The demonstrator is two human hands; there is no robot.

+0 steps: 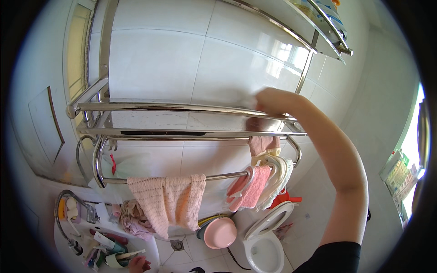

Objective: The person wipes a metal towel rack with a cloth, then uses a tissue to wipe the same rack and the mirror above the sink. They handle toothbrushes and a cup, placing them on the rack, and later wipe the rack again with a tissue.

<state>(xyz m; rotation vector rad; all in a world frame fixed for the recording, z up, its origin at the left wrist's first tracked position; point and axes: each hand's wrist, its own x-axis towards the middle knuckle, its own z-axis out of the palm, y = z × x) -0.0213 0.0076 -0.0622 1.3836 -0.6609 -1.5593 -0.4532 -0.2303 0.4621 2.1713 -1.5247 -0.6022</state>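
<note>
A polished steel towel rack [191, 108] with a shiny shelf [153, 120] spans the tiled wall. My right hand [271, 100] is bent down over the right end of its front rail, blurred; whether it holds something is hidden. Just below that hand, a dusky pink cloth [262, 146] hangs from the rack's upper bar. Low in the view, my left hand [139, 264] appears with curled fingers beside a cup [115, 261] on the washbasin [150, 247]; its grasp is not clear.
Lower bar: a pale pink towel [167, 198], a coral cloth [251, 187] and a cream cloth [278, 177]. Beneath are a pink basin [221, 233] and a toilet [264, 250] with its seat raised. A hose tap [63, 196] rises at left. Bags [327, 20] lie on the upper shelf.
</note>
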